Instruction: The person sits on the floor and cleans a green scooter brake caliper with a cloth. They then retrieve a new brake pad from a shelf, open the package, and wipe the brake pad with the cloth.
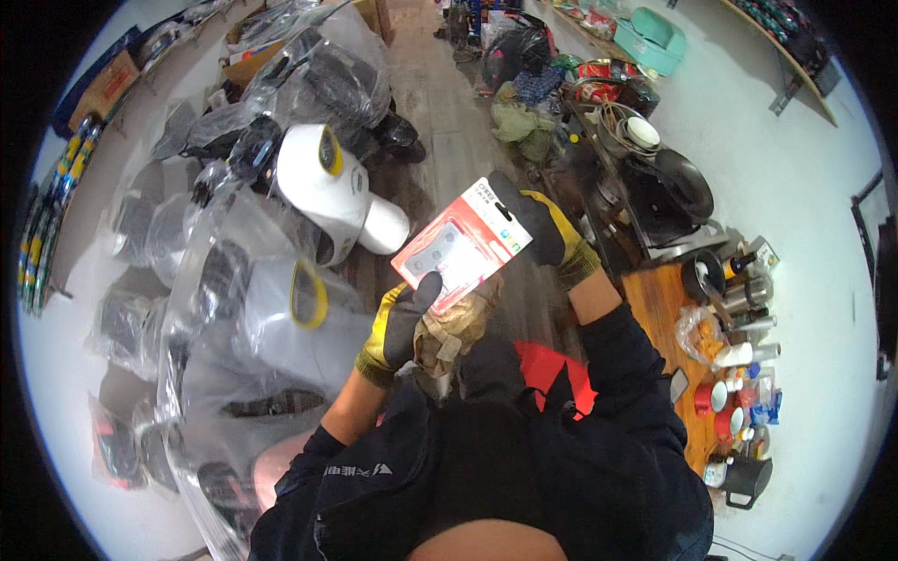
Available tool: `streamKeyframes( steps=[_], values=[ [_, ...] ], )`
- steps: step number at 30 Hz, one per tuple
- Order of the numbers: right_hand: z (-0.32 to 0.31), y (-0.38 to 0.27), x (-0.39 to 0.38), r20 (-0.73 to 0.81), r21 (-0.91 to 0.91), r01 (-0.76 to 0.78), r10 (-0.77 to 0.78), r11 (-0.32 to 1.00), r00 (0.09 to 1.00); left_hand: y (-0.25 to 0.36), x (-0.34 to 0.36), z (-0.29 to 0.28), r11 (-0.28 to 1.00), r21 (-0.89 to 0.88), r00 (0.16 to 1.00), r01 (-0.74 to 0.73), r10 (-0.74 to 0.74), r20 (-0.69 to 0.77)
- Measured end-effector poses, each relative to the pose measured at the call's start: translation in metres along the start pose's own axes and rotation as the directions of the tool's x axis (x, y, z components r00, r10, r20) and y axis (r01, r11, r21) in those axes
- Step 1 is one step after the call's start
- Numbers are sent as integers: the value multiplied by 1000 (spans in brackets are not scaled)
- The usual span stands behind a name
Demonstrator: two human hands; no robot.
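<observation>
The flat red-and-white blister pack (463, 245) was held tilted above my lap, printed face up, its hang slot toward the upper right. A grey rectangular piece with dark round marks (435, 251) lay inside the pack's front.

Grip, left: my left hand (402, 323), in a black-and-yellow work glove, was closed on the lower left edge, thumb pressed over the front. Grip, right: my right hand (554, 229), gloved alike, was at the upper right corner. Its fingers passed partly behind the card, so I could not tell whether they were closed on it.

Status: the pack was in hand and clear of any support surface. No tear or peeled edge was visible; in my judgement it was unopened, with removal of the contents not yet done.

Just below the pack, against my left glove, was a crumpled brown wrapping (456, 338); whether my fingers also held it could not be determined. Left of the pack stood a white rounded plastic shell with a yellow-rimmed dark window (323, 178). Farther out, on the right, was a brown wooden table (645, 290) with red mugs (729, 423).

Limits of view: the back of the pack was hidden, glare washed out part of its front, and cloudy plastic sheeting (201, 327) obscured the items at left
</observation>
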State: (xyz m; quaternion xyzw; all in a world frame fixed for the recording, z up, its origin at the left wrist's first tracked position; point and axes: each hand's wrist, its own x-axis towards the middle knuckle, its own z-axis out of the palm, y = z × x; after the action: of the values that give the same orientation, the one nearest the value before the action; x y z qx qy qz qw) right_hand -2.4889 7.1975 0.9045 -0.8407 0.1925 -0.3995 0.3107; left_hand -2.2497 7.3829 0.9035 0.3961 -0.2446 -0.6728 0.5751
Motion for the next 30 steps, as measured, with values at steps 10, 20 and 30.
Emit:
streamKeyframes(
  steps=[10, 20, 30],
  values=[
    [-93, 248, 216, 376, 603, -629, 520, 490, 767, 14, 325, -24, 974, 110, 977, -200, 207, -47],
    [-131, 452, 460, 449, 329, -274, 106, 903, 887, 149, 553, 13, 986, 60, 963, -156, 165, -215],
    [-187, 663, 698, 344, 286, -4, -99, 958, 934, 245, 885, -60, 978, -2, 967, -210, 207, -149]
  ],
)
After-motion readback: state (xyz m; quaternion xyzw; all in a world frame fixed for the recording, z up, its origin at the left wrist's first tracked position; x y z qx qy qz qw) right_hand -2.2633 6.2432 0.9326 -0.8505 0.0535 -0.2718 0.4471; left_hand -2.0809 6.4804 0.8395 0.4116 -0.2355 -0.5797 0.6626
